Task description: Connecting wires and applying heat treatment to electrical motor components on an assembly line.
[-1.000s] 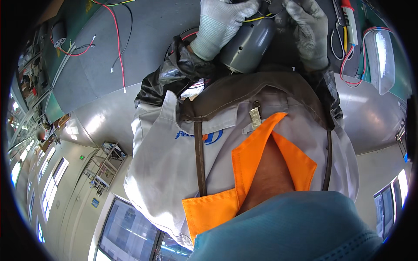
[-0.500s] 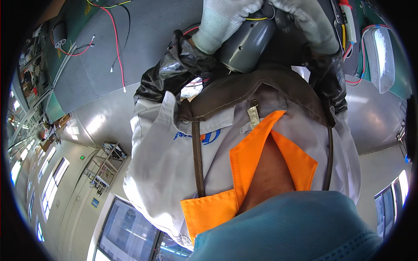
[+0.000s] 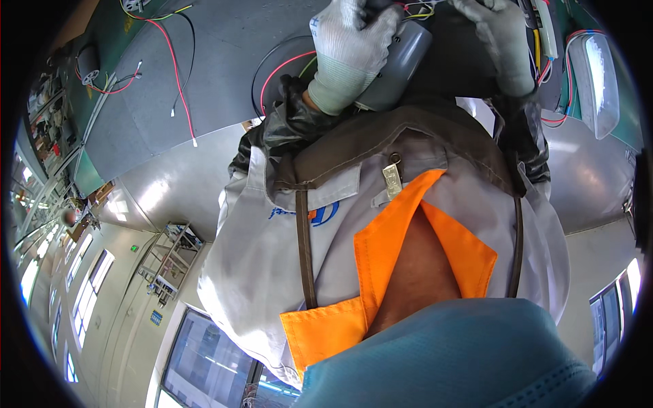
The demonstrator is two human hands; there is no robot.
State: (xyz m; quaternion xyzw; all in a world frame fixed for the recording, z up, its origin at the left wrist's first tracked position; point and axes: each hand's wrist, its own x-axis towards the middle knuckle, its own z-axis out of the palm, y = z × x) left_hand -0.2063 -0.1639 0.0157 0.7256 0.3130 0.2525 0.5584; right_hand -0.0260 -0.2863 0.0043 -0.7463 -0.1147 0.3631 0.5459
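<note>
A grey cylindrical motor [image 3: 408, 58] lies tilted on the dark worktop close to my body. My left hand [image 3: 350, 54], in a white knit glove, is closed over its left side, the thumb lying along the casing. Thin wires [image 3: 418, 12], pink, yellow-green and white, come off the motor's far end at the upper edge. My right hand [image 3: 500, 44], gloved the same way, is to the right of the motor with its fingers bent together where those wires lead. Its fingertips are partly cut off by the upper edge.
Loose red [image 3: 175, 75] and black wires lie on the worktop [image 3: 224, 75] at left, beside another dark motor [image 3: 87, 62]. Black and red wire loops [image 3: 262, 81] curl beside my left sleeve. At right are a clear plastic case [image 3: 595, 85] and tools with a yellow handle [image 3: 537, 47].
My left hand has come down and back along the motor, covering more of its casing. My right hand has shifted slightly right, away from the motor. The wires at the far end now show.
</note>
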